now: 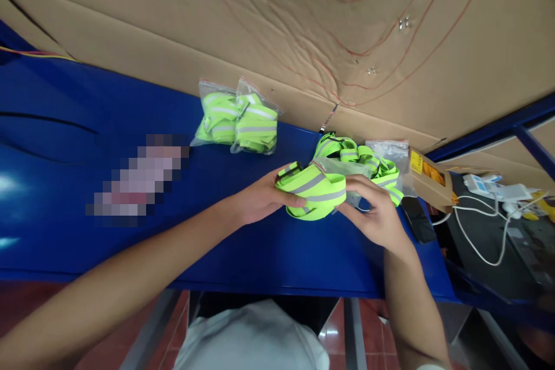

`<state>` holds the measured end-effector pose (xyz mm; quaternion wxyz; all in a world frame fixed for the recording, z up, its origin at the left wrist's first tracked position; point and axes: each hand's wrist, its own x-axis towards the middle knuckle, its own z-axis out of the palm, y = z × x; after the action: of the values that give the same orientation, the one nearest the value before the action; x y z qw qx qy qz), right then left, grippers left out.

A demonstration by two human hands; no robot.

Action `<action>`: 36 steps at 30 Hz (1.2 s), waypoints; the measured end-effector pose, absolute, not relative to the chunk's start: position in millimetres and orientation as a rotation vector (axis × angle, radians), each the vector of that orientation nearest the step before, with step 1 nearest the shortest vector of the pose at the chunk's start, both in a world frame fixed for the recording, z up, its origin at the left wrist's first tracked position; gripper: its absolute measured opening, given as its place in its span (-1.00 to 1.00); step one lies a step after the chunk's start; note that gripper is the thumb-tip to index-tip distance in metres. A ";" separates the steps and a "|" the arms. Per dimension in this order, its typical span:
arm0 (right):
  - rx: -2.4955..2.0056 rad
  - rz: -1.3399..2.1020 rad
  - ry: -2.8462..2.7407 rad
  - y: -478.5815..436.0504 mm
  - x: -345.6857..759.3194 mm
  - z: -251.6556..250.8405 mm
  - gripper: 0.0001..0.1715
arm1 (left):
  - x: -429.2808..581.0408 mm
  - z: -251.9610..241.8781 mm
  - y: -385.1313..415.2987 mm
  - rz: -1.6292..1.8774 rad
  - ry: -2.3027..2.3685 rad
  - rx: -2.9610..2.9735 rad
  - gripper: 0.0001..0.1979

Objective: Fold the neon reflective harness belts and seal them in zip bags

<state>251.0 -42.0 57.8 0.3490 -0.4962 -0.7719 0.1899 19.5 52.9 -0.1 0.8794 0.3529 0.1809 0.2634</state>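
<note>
A rolled neon-yellow reflective strap (pixel 313 192) with grey stripes is held up over the blue table. My left hand (pixel 266 193) grips it from the left, thumb across its front, beside a black buckle (pixel 289 170). My right hand (pixel 375 211) is at the roll's right side, fingers bent round a clear plastic zip bag (pixel 359 167) that shows behind the roll. How far the bag reaches around the strap is hidden. More loose neon straps (pixel 381 170) lie just behind my right hand.
Two filled zip bags (pixel 255 127) of neon straps stand against the cardboard wall (pixel 173 29). A phone (pixel 418 219), an open cardboard box (pixel 431 179) and white cables (pixel 481 260) lie to the right. A blurred-out patch (pixel 141 179) covers something on the blue table (pixel 52 202).
</note>
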 end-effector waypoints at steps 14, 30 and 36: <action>-1.469 -0.052 -1.654 -42.6 246.4 49.1 -0.79 | 25.2 8.5 35.9 0.498 0.561 1.091 -0.46; -1.276 0.191 -2.347 -47.5 247.4 56.9 -0.60 | 26.3 -2.6 34.9 0.338 0.435 1.048 -0.29; -1.355 -0.086 -2.368 -49.7 244.9 48.7 -0.55 | 24.9 -4.7 33.3 0.364 0.463 1.053 -0.22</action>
<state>244.9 -49.7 48.7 0.2047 -0.4859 -0.8491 -0.0309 24.9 33.3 -4.7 0.8235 0.4949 0.2179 0.1714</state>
